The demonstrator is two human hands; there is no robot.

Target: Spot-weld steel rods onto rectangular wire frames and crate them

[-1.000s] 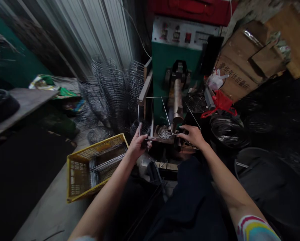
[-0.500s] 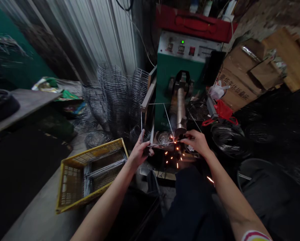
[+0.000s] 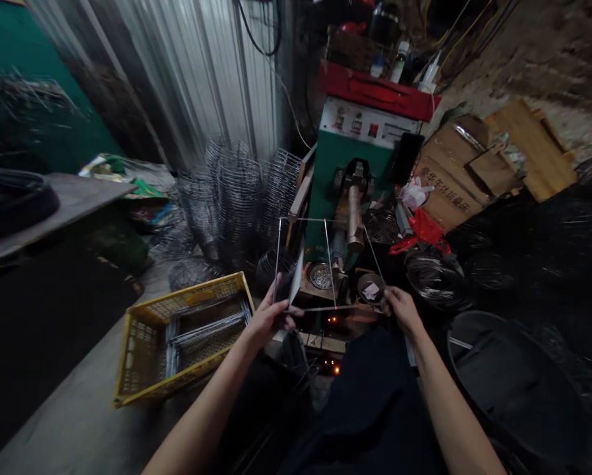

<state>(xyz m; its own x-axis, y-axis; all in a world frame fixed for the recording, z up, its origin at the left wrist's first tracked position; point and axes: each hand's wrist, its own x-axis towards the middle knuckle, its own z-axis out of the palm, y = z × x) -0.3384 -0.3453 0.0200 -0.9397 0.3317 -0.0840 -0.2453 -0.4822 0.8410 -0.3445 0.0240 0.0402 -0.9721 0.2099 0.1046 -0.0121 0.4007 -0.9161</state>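
Observation:
Between my hands is a thin rectangular wire frame (image 3: 329,264) with a crossbar down its middle. My left hand (image 3: 271,315) is closed on its near left corner. My right hand (image 3: 401,309) pinches the near right corner. Just beyond the near wire are the electrodes of a green spot welder (image 3: 328,171), with the wire apart from the tips. A small red glow shows where the crossbar meets the near wire, and a few sparks (image 3: 336,370) fall below it. A round dish of small metal bits (image 3: 320,276) sits left of the electrodes, and another dish (image 3: 370,288) holding white scraps sits right.
A yellow crate (image 3: 187,338) with wire frames stands on the floor at left. Stacks of wire rings (image 3: 239,198) rise behind it. Wire coils (image 3: 434,277), a cardboard box (image 3: 447,178) and a dark round tub (image 3: 513,376) are at right.
The wire frame has come back toward me, away from the electrodes. My right hand has slid outward to the corner. The bright sparks have dwindled, and the welder's green light is off.

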